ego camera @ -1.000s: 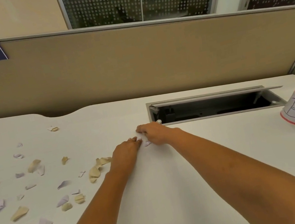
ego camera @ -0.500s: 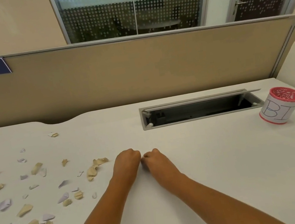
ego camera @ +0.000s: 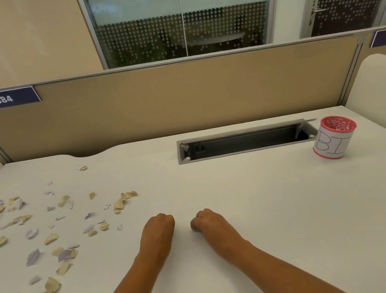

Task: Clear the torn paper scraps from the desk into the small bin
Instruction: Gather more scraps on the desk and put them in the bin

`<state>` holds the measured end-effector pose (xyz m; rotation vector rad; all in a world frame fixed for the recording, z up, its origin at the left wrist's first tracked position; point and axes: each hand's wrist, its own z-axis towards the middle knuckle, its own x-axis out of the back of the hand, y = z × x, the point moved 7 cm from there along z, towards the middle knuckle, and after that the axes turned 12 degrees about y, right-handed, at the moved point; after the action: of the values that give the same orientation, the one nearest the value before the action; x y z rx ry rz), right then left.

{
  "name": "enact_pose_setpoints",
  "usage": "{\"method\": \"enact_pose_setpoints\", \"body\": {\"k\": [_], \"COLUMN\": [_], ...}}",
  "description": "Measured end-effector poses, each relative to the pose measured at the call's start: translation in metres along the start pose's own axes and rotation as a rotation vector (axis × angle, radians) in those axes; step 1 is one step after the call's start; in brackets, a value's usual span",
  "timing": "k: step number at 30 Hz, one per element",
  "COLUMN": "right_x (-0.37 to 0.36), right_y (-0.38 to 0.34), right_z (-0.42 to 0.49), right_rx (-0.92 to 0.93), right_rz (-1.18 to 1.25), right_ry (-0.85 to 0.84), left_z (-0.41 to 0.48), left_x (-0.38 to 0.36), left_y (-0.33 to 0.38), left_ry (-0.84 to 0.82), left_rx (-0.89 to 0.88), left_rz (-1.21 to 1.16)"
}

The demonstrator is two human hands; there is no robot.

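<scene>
2 fisted hands [ego camera: 183,227] — scraps [ego camera: 38,236] (left) unbinned

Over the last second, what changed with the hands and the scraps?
Both hands pulled back from beside the cable hatch toward the person. The left hand and right hand, touching before, are now apart, fingers curled. Whether either holds a scrap is hidden. The scraps and bin stayed put.

Tan and lilac paper scraps [ego camera: 49,239] strewn left; red-rimmed bin [ego camera: 335,139] upright far right.
</scene>
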<state>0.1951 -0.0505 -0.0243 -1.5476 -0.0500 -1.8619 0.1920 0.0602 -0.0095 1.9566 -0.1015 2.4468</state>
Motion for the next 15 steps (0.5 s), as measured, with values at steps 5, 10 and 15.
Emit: {"method": "enact_pose_setpoints", "body": {"k": [5,10,15], "right_x": [0.021,0.039,0.069], "right_y": [0.013,0.031,0.069], "right_z": [-0.043,-0.076,-0.102], "right_rx": [-0.062,-0.105,-0.19], "right_rz": [0.224,0.301,0.324], "right_ry": [0.108,0.121,0.121], "left_z": [-0.026,-0.037,-0.032], "left_x": [0.003,0.008,0.024], "left_y": [0.033,0.069,0.114], "left_ry": [0.003,0.048,0.135], "left_rx": [0.032,0.203,0.306], "left_rz": [-0.039,-0.31,-0.474]}}
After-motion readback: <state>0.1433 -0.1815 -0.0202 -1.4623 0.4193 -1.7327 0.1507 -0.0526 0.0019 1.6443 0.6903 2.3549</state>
